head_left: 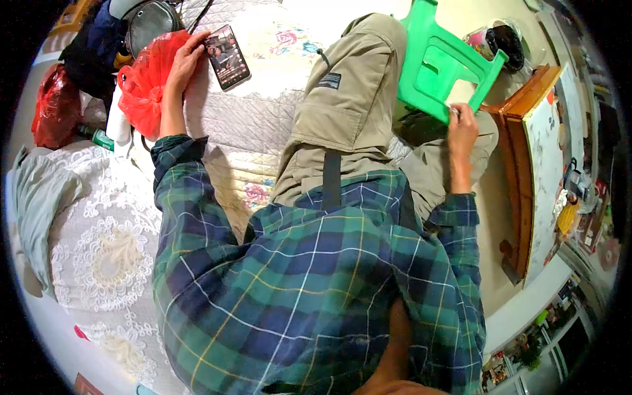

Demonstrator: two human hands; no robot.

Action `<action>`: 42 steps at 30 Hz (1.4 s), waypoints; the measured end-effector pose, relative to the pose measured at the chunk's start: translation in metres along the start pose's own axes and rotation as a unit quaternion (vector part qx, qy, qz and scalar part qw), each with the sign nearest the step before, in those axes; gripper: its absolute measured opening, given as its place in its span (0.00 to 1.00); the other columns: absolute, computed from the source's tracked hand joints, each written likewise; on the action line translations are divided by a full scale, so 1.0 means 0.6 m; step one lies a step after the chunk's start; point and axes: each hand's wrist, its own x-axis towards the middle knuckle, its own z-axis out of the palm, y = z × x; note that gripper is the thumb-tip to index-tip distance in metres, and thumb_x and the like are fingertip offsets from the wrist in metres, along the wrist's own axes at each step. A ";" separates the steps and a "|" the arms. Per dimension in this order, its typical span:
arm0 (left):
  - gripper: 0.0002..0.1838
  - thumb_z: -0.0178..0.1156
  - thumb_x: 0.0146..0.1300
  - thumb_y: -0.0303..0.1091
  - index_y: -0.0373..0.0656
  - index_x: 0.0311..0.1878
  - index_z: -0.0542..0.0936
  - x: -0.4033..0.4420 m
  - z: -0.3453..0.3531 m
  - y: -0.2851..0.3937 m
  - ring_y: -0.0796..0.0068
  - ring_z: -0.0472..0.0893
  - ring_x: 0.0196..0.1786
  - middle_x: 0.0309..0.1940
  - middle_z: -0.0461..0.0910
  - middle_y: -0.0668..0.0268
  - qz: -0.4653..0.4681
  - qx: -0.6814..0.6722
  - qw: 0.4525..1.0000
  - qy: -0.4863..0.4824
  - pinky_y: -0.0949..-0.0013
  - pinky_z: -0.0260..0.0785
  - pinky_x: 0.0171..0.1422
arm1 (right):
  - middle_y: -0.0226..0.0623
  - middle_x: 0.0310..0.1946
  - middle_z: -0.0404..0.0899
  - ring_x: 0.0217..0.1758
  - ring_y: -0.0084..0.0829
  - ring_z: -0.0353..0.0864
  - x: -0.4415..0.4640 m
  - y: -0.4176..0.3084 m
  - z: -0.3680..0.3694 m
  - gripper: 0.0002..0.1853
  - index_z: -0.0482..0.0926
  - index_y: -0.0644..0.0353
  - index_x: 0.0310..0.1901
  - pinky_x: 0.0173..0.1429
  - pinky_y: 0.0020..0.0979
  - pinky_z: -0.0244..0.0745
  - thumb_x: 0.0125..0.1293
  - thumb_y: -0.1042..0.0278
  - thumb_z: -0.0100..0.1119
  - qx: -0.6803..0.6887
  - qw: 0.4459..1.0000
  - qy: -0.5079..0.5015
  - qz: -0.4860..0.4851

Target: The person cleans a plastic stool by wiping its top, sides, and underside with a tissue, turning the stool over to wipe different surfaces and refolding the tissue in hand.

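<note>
The left hand [184, 62] lies between a red plastic bag [150, 92] and a smartphone [227, 58], fingertips at the phone's upper-left edge; whether they hold or merely touch it, I cannot tell. The phone lies screen up on the quilted bed cover [266, 112], inward from the bed's right edge, which the trouser leg [342, 105] hides. A pull on the bag's crumpled plastic could drag the phone askew, since the two sit close.

Past that edge, a green plastic stool [413, 69] is tilted beside the knee. The right hand's [463, 128] fingers are drawn narrow at its near corner, a small pale thing at their tips; whether they grip the stool is unclear. If its hold is that slight, the stool could tip and knock the wooden cabinet [517, 191].
</note>
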 end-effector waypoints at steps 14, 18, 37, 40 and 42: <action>0.19 0.49 0.67 0.30 0.38 0.61 0.72 -0.014 0.001 0.042 0.70 0.69 0.63 0.59 0.73 0.63 0.005 0.069 0.998 0.004 0.72 0.56 0.67 | 0.40 0.38 0.77 0.41 0.42 0.78 -0.005 0.004 0.002 0.11 0.76 0.60 0.40 0.45 0.38 0.73 0.54 0.81 0.57 0.034 0.996 -0.033 -0.075; 0.20 0.51 0.67 0.36 0.42 0.60 0.73 -0.026 0.040 0.110 0.62 0.68 0.65 0.63 0.68 0.57 0.097 0.284 0.937 0.177 0.64 0.58 0.69 | 0.39 0.41 0.80 0.44 0.36 0.80 0.010 0.001 -0.047 0.07 0.77 0.63 0.40 0.49 0.34 0.73 0.60 0.78 0.55 0.064 0.995 0.080 -0.014; 0.09 0.51 0.55 0.30 0.44 0.40 0.71 -0.057 0.717 0.334 0.67 0.72 0.39 0.30 0.70 0.65 0.413 0.289 0.863 -0.046 0.63 0.61 0.54 | 0.43 0.36 0.75 0.39 0.43 0.77 0.164 0.096 -0.017 0.05 0.78 0.63 0.37 0.42 0.38 0.72 0.58 0.78 0.57 -0.021 0.992 0.124 -0.009; 0.09 0.52 0.55 0.31 0.44 0.40 0.71 -0.057 0.722 0.328 0.67 0.72 0.39 0.30 0.70 0.65 0.402 0.286 0.868 -0.056 0.63 0.61 0.53 | 0.43 0.35 0.75 0.38 0.42 0.77 0.168 0.100 -0.027 0.06 0.78 0.62 0.38 0.41 0.37 0.73 0.58 0.76 0.59 -0.010 0.993 0.110 -0.027; 0.09 0.52 0.55 0.31 0.44 0.40 0.71 -0.057 0.718 0.332 0.67 0.72 0.39 0.29 0.70 0.65 0.403 0.293 0.865 -0.054 0.63 0.61 0.53 | 0.43 0.35 0.75 0.37 0.43 0.78 0.169 0.103 -0.032 0.07 0.78 0.60 0.38 0.40 0.38 0.74 0.58 0.75 0.59 -0.004 0.994 0.094 -0.049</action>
